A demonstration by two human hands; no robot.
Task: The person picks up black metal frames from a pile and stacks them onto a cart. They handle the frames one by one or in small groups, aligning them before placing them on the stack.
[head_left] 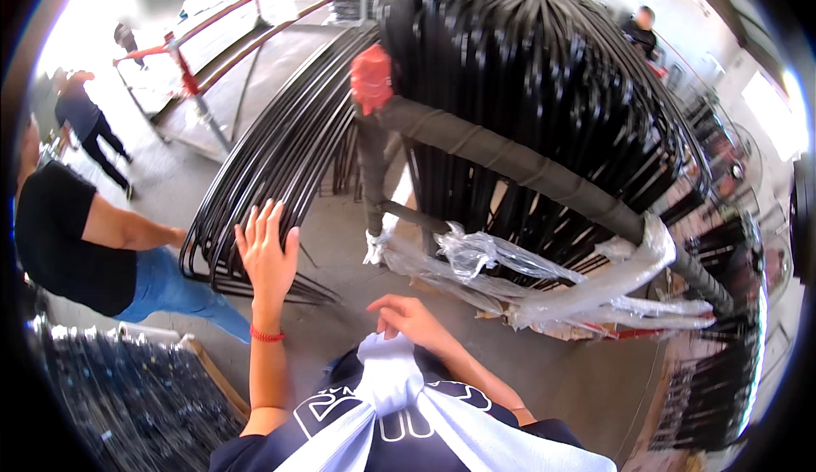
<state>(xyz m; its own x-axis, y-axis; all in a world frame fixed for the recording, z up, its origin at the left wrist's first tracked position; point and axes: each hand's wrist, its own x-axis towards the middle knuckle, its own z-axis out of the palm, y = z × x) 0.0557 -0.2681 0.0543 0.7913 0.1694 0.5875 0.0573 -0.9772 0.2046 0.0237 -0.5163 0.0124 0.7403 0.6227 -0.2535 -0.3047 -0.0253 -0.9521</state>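
My left hand (268,247) is raised with its fingers stretched and spread, palm side against or just before a bundle of long black bent rods (272,141). Whether it presses on them I cannot tell. My right hand (406,317) hovers before my chest with loosely bent fingers and nothing visible in it. Just beneath it is the knot of a white cloth (393,378) tied over my dark shirt. The rods' upper ends meet a rack bar (510,153) wrapped in dark strips, with a red-wrapped corner (371,79).
A dense mass of black rods (544,73) fills the rack. Clear plastic wrap (510,281) hangs along its lower bar. A co-worker in a black shirt (76,238) reaches to the rods at left. More black pieces (136,387) lie lower left; a red railing (183,68) stands behind.
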